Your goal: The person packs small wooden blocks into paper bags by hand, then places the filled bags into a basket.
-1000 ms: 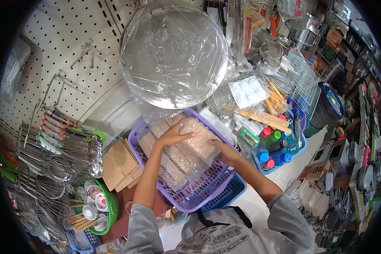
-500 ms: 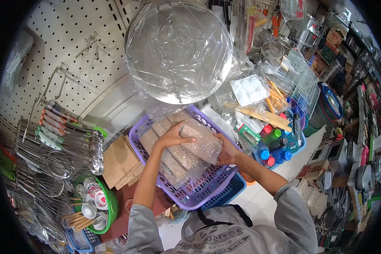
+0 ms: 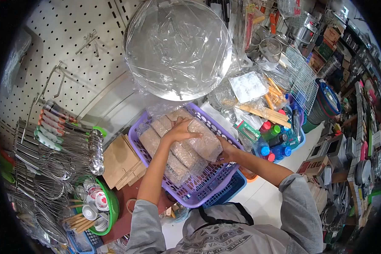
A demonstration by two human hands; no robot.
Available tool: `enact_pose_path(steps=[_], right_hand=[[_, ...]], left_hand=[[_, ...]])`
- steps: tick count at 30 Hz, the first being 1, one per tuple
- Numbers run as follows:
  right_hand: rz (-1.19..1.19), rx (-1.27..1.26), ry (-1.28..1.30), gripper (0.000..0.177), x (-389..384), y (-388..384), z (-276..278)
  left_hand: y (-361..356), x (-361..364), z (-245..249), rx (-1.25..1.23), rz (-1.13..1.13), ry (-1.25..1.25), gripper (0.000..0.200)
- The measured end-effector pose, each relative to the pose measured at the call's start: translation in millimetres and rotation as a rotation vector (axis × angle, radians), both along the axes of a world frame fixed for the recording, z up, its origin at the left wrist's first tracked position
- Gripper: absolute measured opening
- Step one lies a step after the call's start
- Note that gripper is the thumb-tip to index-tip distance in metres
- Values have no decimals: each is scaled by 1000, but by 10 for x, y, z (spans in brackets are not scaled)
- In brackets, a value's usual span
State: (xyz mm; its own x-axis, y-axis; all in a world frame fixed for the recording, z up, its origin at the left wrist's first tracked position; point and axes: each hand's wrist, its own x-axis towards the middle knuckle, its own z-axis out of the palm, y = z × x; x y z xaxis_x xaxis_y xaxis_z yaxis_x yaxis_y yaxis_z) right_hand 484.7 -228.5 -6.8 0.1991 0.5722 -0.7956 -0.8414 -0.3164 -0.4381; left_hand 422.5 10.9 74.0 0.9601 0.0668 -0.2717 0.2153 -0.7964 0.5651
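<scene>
Several bubble-wrapped rolls (image 3: 184, 155) lie side by side in a purple plastic basket (image 3: 191, 201). Nearest the basket's right side is another wrapped roll (image 3: 206, 143), between my two hands. My left hand (image 3: 182, 130) rests on its left side, thumb stretched out to the right and fingers spread over the wrap. My right hand (image 3: 227, 151) is at the roll's lower right end, with its fingers partly hidden behind the wrap.
A large plastic-wrapped round tray (image 3: 178, 51) stands above the basket. Cardboard pieces (image 3: 119, 163) and a green basin (image 3: 113, 207) of utensils are at left. Coloured bottles (image 3: 280, 151) stand at right. A blue basket (image 3: 228, 189) sits under the purple one.
The wrapped roll between my hands has settled lower, alongside the other rolls. My left hand has moved slightly right across the rolls; my right hand has shifted slightly right.
</scene>
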Motion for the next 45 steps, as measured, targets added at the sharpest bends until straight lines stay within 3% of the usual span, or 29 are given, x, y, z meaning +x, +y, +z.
enact_pose_path(steps=[4,9,12,18,21,24,27,31,34,37,39,42,45], right_hand=[[-16,28,25,74,10,23,95],[18,-34,-46,86,-10,32,251],[88,-75,-121,95,-50,54,407],[220,-70,-161,96,-6,46,385],[234,-98,-216,93,-39,63,359],[264,-111,-235,93,-33,59,459],[259,-149,-234,92,-38,59,436],[331,-118,-304,91,-15,37,403],[376,-90,-557,90,-116,16,585],[610,-321,-605,88,-11,41,392],[792,-409,-801,89,-48,9,417],[965,-342,-1152,92,-141,-84,656],[868,-433,-1440,100,-233,-89,792]], left_hand=[[50,133,-107,14,-32,65,110],[-48,143,-133,223,41,-25,108],[-5,135,-115,167,27,-23,107],[-45,42,-186,185,45,-150,98],[-58,7,-210,99,112,-319,97],[-48,-47,-138,163,113,-372,100],[61,-152,48,119,15,-316,107],[99,-269,176,223,-120,-200,100],[112,-311,12,290,-175,-299,94],[74,-320,-5,297,-164,-336,89],[24,-323,7,298,-162,-330,85],[-14,-288,-25,380,-185,-338,84],[-44,-263,-51,437,-196,-373,82]])
